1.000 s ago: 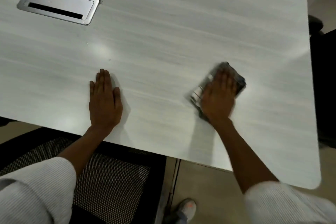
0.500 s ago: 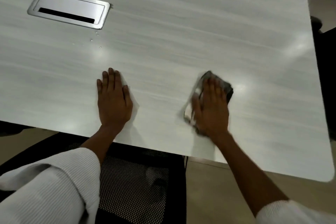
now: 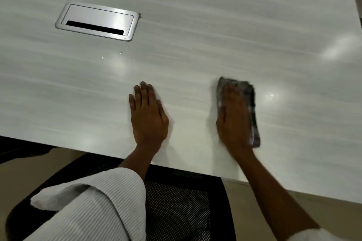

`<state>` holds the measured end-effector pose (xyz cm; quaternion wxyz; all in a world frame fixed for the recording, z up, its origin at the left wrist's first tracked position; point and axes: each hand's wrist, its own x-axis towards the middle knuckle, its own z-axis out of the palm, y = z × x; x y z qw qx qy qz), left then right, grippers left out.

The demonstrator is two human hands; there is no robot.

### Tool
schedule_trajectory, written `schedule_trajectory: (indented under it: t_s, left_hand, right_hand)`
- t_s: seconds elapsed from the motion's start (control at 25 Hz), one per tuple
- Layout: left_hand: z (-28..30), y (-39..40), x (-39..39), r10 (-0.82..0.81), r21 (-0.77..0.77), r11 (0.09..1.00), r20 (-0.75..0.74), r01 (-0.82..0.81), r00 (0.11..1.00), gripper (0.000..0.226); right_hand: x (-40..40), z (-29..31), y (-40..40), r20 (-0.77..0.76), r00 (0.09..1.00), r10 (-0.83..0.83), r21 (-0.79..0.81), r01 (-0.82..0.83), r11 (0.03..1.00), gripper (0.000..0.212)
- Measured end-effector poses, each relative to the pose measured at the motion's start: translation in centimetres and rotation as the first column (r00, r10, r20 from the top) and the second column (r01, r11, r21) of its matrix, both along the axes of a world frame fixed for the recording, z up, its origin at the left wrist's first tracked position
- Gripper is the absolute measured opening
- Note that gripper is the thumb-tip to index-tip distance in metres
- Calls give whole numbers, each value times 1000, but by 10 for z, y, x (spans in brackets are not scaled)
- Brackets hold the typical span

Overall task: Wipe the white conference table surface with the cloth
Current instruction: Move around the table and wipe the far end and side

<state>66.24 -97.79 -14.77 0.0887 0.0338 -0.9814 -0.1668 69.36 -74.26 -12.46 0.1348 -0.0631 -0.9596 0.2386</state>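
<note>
A: Head view. Report the position of the cloth (image 3: 247,103).

B: It lies folded on the white surface (image 3: 215,25) near the front edge, right of centre. The right hand (image 3: 234,118) presses it flat; the grip is wide, fingers straight and pointing away from the body. The hand is blurred.

A: The left hand (image 3: 147,115)?

B: Flat on the surface beside it, apart from the cloth, fingers together, holding nothing. It appears to serve as a brace.

A: Procedure for the step in hand?

B: Keep the palm flat so pressure spreads evenly. Overlap each pass. Droplets (image 3: 116,55) lie just in front of the metal cable hatch (image 3: 98,21); that zone probably needs wiping. Work around the hatch slot, not across it.
</note>
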Motion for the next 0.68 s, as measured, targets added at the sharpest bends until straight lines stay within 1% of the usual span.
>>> schedule_trajectory:
  t_s: [0.04, 0.08, 0.16, 0.2, 0.24, 0.32, 0.36, 0.4, 0.44, 0.52, 0.6, 0.64, 0.68]
  left_hand:
    - [0, 0, 1, 0, -5, 1000, 6, 0, 1000, 59]
    - [-1, 1, 1, -4, -20, 1000, -2, 4, 1000, 59]
    - [-1, 0, -1, -15, -22, 1000, -3, 15, 1000, 59]
    - [0, 1, -1, -20, -17, 1000, 4, 20, 1000, 59]
    - [1, 1, 0, -18, -10, 1000, 4, 18, 1000, 59]
    - [4, 3, 1, -8, 17, 1000, 9, 8, 1000, 59]
    - [7, 2, 1, -9, 33, 999, 23, 8, 1000, 59]
    - [10, 0, 1, -20, 51, 999, 34, 18, 999, 59]
    - [14, -4, 1, -37, 79, 996, 40, 34, 999, 58]
    - [21, -20, -5, -98, 140, 986, 25, 93, 995, 54]
    - [25, -55, -23, -152, 175, 972, -56, 160, 987, 46]
    - [25, -79, -33, -149, 156, 974, -88, 161, 985, 44]
    - [23, -107, -45, -122, 109, 985, -93, 132, 988, 46]
  right_hand:
    - [-32, -1, 3, 7, 996, -88, 60, 87, 994, 59]
    - [-71, -2, -3, 8, 992, -123, 93, 122, 988, 61]
    - [-133, -3, -36, -9, 993, -120, 102, 121, 987, 67]
    - [-146, -2, -61, -26, 996, -90, 109, 92, 990, 66]
    - [-141, 1, -87, -26, 999, -23, 119, 26, 993, 63]
    - [-92, 5, -119, 40, 982, 183, 126, -187, 974, 59]
    - [-61, 8, -120, 58, 967, 248, 113, -253, 961, 58]
    - [-29, 10, -112, 52, 970, 239, 88, -243, 966, 55]
    - [1, 11, -99, 31, 986, 166, 70, -168, 983, 54]
    - [40, 11, -74, 47, 995, -84, 88, 79, 993, 57]
    - [30, 11, -79, 96, 944, -315, 198, 292, 936, 63]
    - [9, 10, -93, 82, 929, -361, 220, 337, 916, 65]
    - [-17, 7, -112, 57, 934, -353, 207, 335, 919, 66]
